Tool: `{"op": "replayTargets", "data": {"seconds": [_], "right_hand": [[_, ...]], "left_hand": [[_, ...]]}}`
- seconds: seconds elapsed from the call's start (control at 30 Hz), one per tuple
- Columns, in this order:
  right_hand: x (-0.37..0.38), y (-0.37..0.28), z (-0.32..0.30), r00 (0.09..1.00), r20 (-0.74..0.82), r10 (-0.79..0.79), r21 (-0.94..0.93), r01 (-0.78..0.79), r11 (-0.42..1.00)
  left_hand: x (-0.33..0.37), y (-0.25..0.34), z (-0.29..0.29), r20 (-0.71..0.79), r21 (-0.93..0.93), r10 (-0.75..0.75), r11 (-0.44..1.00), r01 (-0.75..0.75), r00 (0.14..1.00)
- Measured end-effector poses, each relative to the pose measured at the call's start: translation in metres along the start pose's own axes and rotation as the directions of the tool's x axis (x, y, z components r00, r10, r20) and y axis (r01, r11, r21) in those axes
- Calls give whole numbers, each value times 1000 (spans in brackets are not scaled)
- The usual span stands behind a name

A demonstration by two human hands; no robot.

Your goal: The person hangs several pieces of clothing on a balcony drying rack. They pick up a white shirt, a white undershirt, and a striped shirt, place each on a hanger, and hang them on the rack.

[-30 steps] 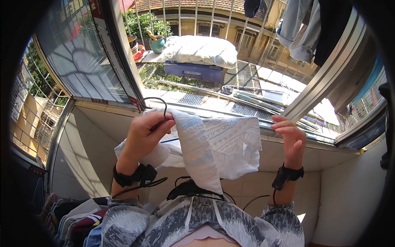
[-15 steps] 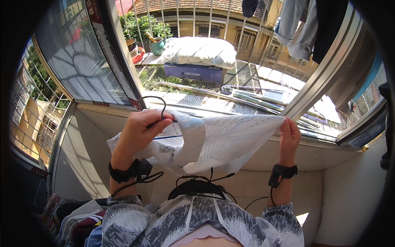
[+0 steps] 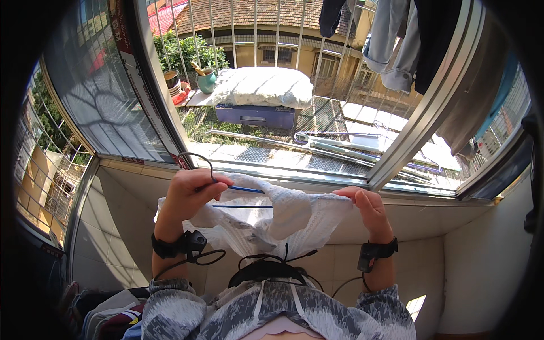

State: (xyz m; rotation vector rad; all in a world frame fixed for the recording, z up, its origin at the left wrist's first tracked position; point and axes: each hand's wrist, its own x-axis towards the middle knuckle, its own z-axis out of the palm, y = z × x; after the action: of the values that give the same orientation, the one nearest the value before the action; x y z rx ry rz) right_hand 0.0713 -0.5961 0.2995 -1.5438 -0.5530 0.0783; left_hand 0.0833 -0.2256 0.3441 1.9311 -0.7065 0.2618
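Observation:
A white, lace-textured garment (image 3: 323, 218) is stretched between my hands in front of the window sill. Inside its opening a blue clothes hanger (image 3: 247, 189) shows as two thin bars, and its dark hook sticks up on the left. My left hand (image 3: 190, 195) is closed around the hanger just below the hook, with cloth bunched beneath. At the other end, my right hand (image 3: 373, 211) pinches the garment's edge between thumb and fingers. The hanger's right end is hidden by the cloth.
Beyond the open window a white-covered bundle (image 3: 263, 88) lies on a purple box (image 3: 255, 116), near a teal pot (image 3: 207, 81). Long poles (image 3: 334, 153) lie on the mesh ledge. Jeans (image 3: 396, 56) hang upper right. Folded clothes (image 3: 116, 311) sit lower left.
My right hand has come inward and lower, so the garment is less stretched. More of the blue hanger shows in the opening. The view has shifted slightly.

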Motion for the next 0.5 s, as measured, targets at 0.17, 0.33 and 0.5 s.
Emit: {"op": "replayTargets", "data": {"seconds": [0.17,0.33,0.5], "right_hand": [[17,-1,12,982,179,67,-189,-32,981],[28,-4,31,927,18,-375,-556,321,767],[21,-22,45,833,-71,-548,-610,398,685]], "left_hand": [[-2,3,2,8,65,31,997,-31,999],[-4,7,3,13,86,5,996,-6,1000],[-4,12,19,28,217,71,973,-75,997]]}}
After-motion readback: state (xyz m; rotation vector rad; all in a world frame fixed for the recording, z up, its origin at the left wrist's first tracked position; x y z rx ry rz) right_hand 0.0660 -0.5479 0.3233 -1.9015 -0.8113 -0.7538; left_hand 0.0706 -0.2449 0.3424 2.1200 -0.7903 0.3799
